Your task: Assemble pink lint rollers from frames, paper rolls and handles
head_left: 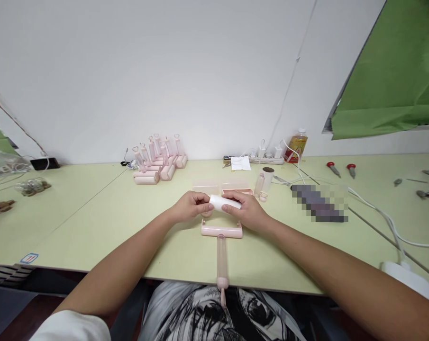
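Note:
A white roll (pixel 219 202) is held just above the table, tilted slightly down to the right. My right hand (pixel 248 210) wraps round its right part. At its left end, my left hand (pixel 192 206) pinches the edge with thumb and fingers. Below the hands lies a pink roller frame (pixel 222 231), its clear handle (pixel 222 258) pointing toward me over the table's front edge. A small round pink part (pixel 206 213) sits partly hidden beneath my left hand. Behind the hands are pink covers (pixel 235 185).
Several assembled pink rollers (pixel 160 163) stand at the back left. Right of the hands are a cardboard-cored roll (pixel 267 179) and a clear handle piece (pixel 260 184). Further right are a blurred-out dark object (pixel 319 203), cables, a bottle (pixel 296 146) and two red-handled tools (pixel 351 169).

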`<state>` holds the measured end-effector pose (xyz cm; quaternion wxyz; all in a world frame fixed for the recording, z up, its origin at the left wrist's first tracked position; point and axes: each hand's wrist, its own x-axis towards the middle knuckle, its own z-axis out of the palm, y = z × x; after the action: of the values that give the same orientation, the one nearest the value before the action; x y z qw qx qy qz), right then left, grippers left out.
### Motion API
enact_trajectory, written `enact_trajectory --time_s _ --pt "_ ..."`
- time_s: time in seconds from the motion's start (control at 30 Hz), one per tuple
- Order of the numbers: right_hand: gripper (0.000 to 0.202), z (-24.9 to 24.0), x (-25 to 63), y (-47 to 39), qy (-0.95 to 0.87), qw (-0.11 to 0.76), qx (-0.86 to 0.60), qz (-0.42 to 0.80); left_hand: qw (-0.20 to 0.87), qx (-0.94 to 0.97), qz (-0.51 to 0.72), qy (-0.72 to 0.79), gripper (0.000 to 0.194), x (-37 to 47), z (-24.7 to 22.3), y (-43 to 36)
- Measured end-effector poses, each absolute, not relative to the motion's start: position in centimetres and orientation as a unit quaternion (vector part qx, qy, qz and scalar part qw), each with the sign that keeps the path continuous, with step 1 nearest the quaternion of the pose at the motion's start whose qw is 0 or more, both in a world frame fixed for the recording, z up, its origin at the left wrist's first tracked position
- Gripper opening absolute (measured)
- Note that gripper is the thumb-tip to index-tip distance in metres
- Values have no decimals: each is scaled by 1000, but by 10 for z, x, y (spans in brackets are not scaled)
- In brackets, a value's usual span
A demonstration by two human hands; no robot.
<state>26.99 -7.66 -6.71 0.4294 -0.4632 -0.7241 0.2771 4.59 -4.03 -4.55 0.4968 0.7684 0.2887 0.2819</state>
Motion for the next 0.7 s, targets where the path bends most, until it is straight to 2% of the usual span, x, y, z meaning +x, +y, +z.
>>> enact_trajectory --time_s 0.07,0.2,0.3,0.7 --pt "36 -66 269 -77 -704 449 -451 315 477 766 308 300 33 47 -44 -40" --pt "40 -61 269 -77 -598 473 -432 480 447 742 364 344 34 41 -44 -32" --pt "32 -58 270 -76 -536 476 -416 559 464 717 378 358 35 35 -44 -26" --pt "41 -59 268 -76 -583 464 -416 522 479 702 383 363 35 33 -40 -26"
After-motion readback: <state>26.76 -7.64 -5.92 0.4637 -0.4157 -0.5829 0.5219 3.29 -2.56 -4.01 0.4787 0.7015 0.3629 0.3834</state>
